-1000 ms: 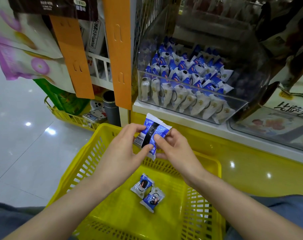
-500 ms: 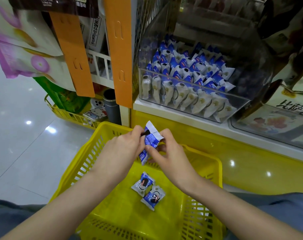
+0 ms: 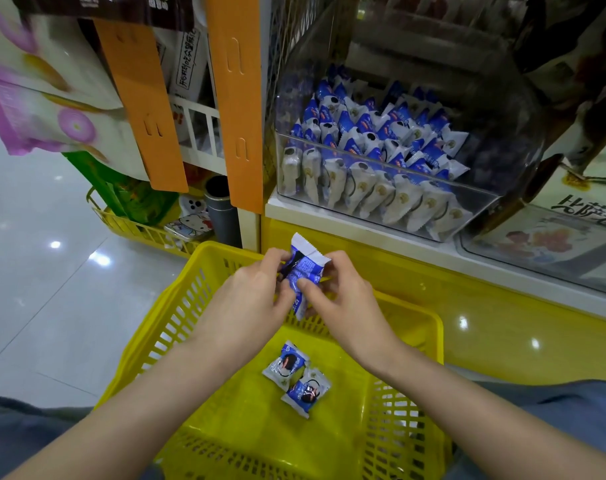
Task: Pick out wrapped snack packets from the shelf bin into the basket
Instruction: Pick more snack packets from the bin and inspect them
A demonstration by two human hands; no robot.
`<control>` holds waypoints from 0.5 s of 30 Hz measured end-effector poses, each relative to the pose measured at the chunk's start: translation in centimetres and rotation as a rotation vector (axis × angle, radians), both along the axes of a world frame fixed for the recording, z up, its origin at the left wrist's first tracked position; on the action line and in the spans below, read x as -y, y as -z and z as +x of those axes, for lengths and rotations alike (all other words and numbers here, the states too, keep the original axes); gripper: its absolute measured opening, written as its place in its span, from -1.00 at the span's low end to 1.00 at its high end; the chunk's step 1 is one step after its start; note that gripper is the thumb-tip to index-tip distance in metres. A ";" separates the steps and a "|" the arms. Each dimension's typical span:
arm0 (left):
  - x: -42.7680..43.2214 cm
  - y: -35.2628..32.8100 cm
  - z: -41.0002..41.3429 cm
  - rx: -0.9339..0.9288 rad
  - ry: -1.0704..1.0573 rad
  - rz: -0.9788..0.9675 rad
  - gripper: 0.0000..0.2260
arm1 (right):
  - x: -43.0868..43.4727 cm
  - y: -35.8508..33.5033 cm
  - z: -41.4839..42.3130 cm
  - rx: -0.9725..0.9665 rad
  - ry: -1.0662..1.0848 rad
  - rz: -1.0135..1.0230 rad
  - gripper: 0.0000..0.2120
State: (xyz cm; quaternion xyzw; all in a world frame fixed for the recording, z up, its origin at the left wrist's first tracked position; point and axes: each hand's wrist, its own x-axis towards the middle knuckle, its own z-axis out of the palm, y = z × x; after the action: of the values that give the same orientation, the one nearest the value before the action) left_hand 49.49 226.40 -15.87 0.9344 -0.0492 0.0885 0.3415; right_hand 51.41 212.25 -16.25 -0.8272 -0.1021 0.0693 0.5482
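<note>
Both hands are together above the far edge of the yellow basket [image 3: 415, 308], sharing one blue-and-white wrapped snack packet [image 3: 305, 269]. The left hand [image 3: 249, 299] has its fingers curled over the packet's left side, thumb along its lower part. The right hand [image 3: 344, 306] pinches the right side, thumb pressed on the blue face and fingers bent behind it. The packet stands roughly on end, its white crimped seal poking up above the fingertips, and it is crumpled in the middle. Two more packets of the same kind lie on the basket floor below the hands, nearer the far wall than the near one: one packet [image 3: 286, 364] to the left and a second packet [image 3: 306, 392] just beside it, their corners touching or overlapping. Above and to the right, on the white shelf [image 3: 433, 252], sits the clear shelf bin [image 3: 481, 202], packed with many packets [image 3: 374, 147]; the front row stands upright against the bin's front wall and the rest are heaped behind. Orange strips [image 3: 235, 98] hang at the shelf's left end. On the tiled floor [image 3: 35, 271] to the left is a smaller yellow basket [image 3: 128, 225] holding goods.
</note>
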 end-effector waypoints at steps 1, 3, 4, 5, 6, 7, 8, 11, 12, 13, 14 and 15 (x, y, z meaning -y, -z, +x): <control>-0.1 0.2 0.1 -0.002 0.009 0.010 -0.71 | -0.1 0.0 0.1 -0.030 0.004 0.036 -0.85; -0.3 0.5 0.3 -0.036 0.026 -0.013 -0.68 | -0.2 -0.1 0.2 -0.070 0.007 0.125 -0.83; -0.3 0.4 0.5 -0.065 0.036 -0.064 -0.69 | -0.2 -0.3 0.1 -0.056 0.005 0.126 -0.81; -0.3 0.2 0.6 -0.105 0.044 -0.158 -0.71 | 0.0 -0.4 0.1 -0.004 -0.003 0.072 -0.82; -0.2 -0.1 0.7 -0.155 0.051 -0.301 -0.74 | 0.2 -0.5 0.1 0.069 -0.022 -0.022 -0.85; 0.0 -0.4 0.8 -0.214 0.052 -0.480 -0.77 | 0.4 -0.7 0.1 0.142 -0.048 -0.119 -0.86; 0.1 -0.7 0.9 -0.276 0.058 -0.663 -0.83 | 0.5 -0.8 0.0 0.211 -0.075 -0.207 -0.82; 0.4 -1.1 1.1 -0.380 0.097 -0.946 -0.68 | 0.4 -1.1 -0.3 0.344 -0.168 -0.330 -0.66; 0.5 -1.0 1.2 -0.372 0.086 -0.951 -0.68 | 0.2 -1.2 -0.4 0.369 -0.192 -0.344 -0.64; 0.6 -1.0 1.3 -0.349 0.049 -0.954 -0.77 | 0.2 -1.3 -0.5 0.384 -0.200 -0.340 -0.65; 0.6 -0.9 1.4 -0.329 -0.003 -0.959 -0.89 | 0.2 -1.4 -0.5 0.388 -0.187 -0.318 -0.67; 0.7 -1.0 1.5 -0.323 -0.055 -0.977 -0.92 | 0.2 -1.6 -0.4 0.388 -0.157 -0.288 -0.70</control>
State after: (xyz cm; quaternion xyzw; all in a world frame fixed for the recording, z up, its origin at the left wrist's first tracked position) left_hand 51.03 225.69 -14.90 0.6684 0.0760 -0.0353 0.7391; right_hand 50.99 212.05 -14.69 -0.8842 -0.2585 -0.0346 0.3876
